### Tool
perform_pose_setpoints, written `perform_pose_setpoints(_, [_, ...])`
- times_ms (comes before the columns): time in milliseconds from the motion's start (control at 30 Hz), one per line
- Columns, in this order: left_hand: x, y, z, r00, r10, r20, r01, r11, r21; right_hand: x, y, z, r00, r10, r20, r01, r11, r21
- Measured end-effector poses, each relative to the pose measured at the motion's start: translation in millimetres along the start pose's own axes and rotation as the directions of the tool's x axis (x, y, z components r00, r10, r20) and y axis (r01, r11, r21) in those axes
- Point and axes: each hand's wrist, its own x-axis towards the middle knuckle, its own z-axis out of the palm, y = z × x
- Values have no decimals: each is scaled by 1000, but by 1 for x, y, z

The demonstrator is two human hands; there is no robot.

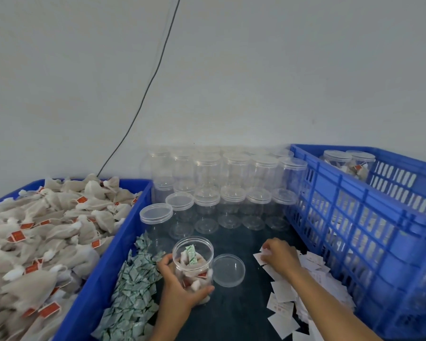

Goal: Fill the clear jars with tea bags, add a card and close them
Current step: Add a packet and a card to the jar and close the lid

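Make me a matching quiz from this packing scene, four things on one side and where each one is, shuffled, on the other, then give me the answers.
Things:
1. open jar
2. loose lid
3. white cards
4. tea bags

Places:
A. heaped in the blue tub at the left
B. lying flat on the dark table just right of the open jar
C. held in the left hand
D. scattered under the right hand

Pairs: 1-C, 2-B, 3-D, 4-A
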Motion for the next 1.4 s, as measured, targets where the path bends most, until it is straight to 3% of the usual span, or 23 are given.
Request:
perform_pose_setpoints(267, [-6, -15, -4, 998, -11, 59, 12, 1000, -15, 12, 1, -14, 962, -42, 270, 38, 999, 21])
perform_pose_setpoints(400, [-6, -15, -4, 999, 6, 41, -5, 1000, -24, 15, 5, -24, 938, -94, 333, 86, 996, 38])
perform_pose_setpoints(633, [-7, -14, -6, 999, -3, 54, 6, 998, -55, 20, -10, -30, 906, -49, 420, 78, 996, -53])
perform_pose_setpoints(867, [-9, -11, -6, 998, 31, 60, -29, 999, -37, 13, -16, -37, 934, -173, 311, 192, 981, -31])
perform_pose_setpoints(967, [-10, -8, -6, 998, 40, 57, -37, 998, -41, 4, -23, -52, 969, -214, 122, 211, 977, 38])
perform_pose_setpoints(1033, [-11, -5, -6, 998, 38, 51, -36, 999, -32, -4, -36, -64, 970, -232, -70, 241, 957, 163])
perform_pose_setpoints(1100, [-12, -2, -5, 998, 34, 44, -33, 999, -17, -15, -60, -79, 948, -277, -157, 316, 879, 358])
perform_pose_setpoints(1200, [-12, -1, -6, 999, 33, 29, -33, 999, 16, -43, -107, -100, 884, -468, -5, 379, 708, 597])
perform_pose_setpoints(1300, [-12, -2, -6, 998, 43, 35, -45, 998, 51, -64, -144, -102, 781, -610, 137, 511, 749, 421])
perform_pose_setpoints(1400, [-13, -2, -7, 999, 43, 30, -45, 996, 74, -75, -169, -95, 794, -577, 193, 557, 817, 152])
